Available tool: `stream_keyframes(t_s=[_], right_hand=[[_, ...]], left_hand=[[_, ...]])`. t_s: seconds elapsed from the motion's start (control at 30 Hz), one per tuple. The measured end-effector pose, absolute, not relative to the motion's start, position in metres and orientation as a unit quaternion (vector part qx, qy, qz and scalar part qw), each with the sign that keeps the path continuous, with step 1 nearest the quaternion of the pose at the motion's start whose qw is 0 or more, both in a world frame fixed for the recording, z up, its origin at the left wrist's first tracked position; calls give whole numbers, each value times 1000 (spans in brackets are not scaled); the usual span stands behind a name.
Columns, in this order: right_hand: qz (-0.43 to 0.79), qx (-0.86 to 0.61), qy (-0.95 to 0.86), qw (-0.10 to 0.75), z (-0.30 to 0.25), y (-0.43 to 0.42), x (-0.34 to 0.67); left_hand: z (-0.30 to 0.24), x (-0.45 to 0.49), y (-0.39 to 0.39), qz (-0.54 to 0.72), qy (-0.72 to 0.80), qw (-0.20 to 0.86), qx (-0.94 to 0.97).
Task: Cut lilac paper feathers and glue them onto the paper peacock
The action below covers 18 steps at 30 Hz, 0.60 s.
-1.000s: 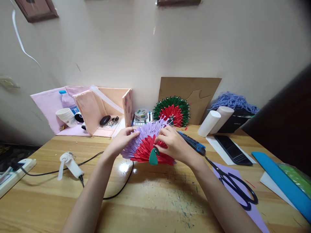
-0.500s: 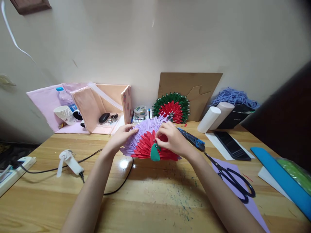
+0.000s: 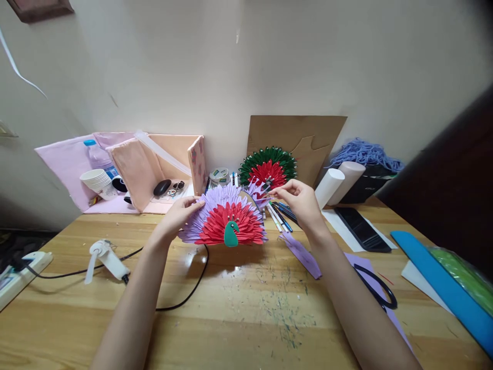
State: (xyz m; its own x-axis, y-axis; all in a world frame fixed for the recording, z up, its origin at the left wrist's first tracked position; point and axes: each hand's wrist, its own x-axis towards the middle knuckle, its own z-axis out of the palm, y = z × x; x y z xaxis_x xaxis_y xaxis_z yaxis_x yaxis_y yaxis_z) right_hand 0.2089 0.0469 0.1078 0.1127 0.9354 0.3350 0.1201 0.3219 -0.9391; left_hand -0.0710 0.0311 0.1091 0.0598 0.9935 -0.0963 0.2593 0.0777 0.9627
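Observation:
A paper peacock fan (image 3: 225, 220), purple outside, red inside, with a green bird body at its front, stands on the wooden table (image 3: 246, 318). My left hand (image 3: 181, 213) grips the fan's left purple edge with closed fingers. My right hand (image 3: 298, 200) is raised at the fan's upper right, its fingertips pinching at the spiky purple tips (image 3: 257, 189). What the pinch holds is too small to make out.
A second green-and-red fan (image 3: 268, 169) leans on cardboard (image 3: 304, 141) at the wall. Pens (image 3: 279, 216), purple paper strip (image 3: 302, 253), scissors (image 3: 375, 288), phone (image 3: 364, 222), white rolls (image 3: 339, 186), blue and green sheets (image 3: 447, 285) lie right. Glue gun (image 3: 106, 257) with cord, power strip (image 3: 19, 270), pink box (image 3: 154, 172) left.
My right hand has lifted off the red centre and moved up and right to the purple tips, uncovering the green body. The view has shifted slightly down and left.

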Motion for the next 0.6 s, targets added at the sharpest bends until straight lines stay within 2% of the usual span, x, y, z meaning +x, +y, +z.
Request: stream_keyframes(t_s=[0.23,0.37,0.5,0.6], right_hand=[[278,-514,-651,485,100,53,234],[250,-507,-660,496,106,52,235],[270,-459,-669,518,138,27,241],[306,-373,-733,480,156,-26,254]], left_hand=[[107,-82,36,425,528,529,511],[100,-66,36,385,530,548,521],[81,-39,35,324,550,547,541],[66,-22,35,288,575,521,562]])
